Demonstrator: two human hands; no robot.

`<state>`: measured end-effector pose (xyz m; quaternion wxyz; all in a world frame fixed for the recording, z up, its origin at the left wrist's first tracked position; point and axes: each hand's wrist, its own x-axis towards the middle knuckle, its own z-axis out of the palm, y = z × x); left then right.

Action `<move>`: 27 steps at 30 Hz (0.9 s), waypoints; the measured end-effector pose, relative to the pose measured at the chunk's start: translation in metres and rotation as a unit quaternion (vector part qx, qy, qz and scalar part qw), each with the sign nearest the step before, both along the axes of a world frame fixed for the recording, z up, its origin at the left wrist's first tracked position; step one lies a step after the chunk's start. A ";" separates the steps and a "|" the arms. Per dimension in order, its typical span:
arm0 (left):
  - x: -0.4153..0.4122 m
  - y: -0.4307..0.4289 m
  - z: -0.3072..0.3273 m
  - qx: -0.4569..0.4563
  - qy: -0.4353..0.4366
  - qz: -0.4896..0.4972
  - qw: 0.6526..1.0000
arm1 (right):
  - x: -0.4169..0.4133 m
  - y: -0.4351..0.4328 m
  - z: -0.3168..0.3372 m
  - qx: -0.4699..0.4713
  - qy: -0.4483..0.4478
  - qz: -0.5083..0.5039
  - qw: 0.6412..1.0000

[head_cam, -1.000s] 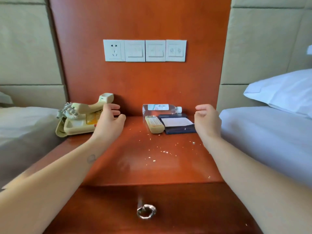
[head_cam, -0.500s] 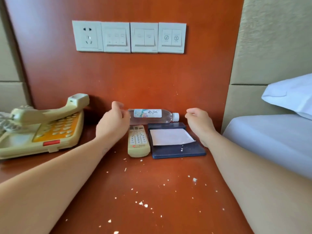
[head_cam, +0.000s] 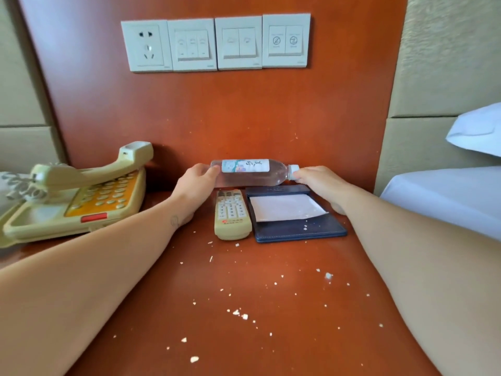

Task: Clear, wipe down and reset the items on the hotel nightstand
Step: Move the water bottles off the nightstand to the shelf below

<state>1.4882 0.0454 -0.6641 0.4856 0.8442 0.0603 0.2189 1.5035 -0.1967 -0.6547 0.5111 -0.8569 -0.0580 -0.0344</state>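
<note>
A clear water bottle (head_cam: 252, 173) lies on its side against the back panel of the reddish-brown nightstand (head_cam: 271, 308). My left hand (head_cam: 195, 185) grips its base end and my right hand (head_cam: 317, 183) grips its white cap end. Just in front of the bottle lie a cream remote control (head_cam: 232, 214) and a dark blue notepad holder (head_cam: 295, 215) with a white sheet. A cream telephone (head_cam: 73, 196) with orange keypad sits at the left. White crumbs (head_cam: 238, 313) are scattered over the nightstand's front half.
A row of white wall switches and a socket (head_cam: 215, 43) is on the wooden panel above. A bed with white sheet (head_cam: 447, 196) and pillow (head_cam: 479, 131) borders the right side. Another bed edge (head_cam: 5, 183) shows at far left.
The camera has moved closer to the nightstand. Both hands reached forward to the back panel and closed on the two ends of the water bottle.
</note>
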 end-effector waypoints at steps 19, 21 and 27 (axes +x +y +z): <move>-0.121 -0.017 0.024 -0.141 -0.210 -0.159 0.954 | -0.106 -0.025 0.003 0.309 -0.195 -0.025 0.931; -0.140 -0.014 0.023 -0.172 -0.194 -0.182 0.949 | -0.128 -0.017 0.007 0.356 -0.193 -0.016 0.914; -0.219 -0.005 0.016 -0.320 -0.166 -0.201 0.911 | -0.218 0.012 -0.001 0.425 -0.166 0.010 0.890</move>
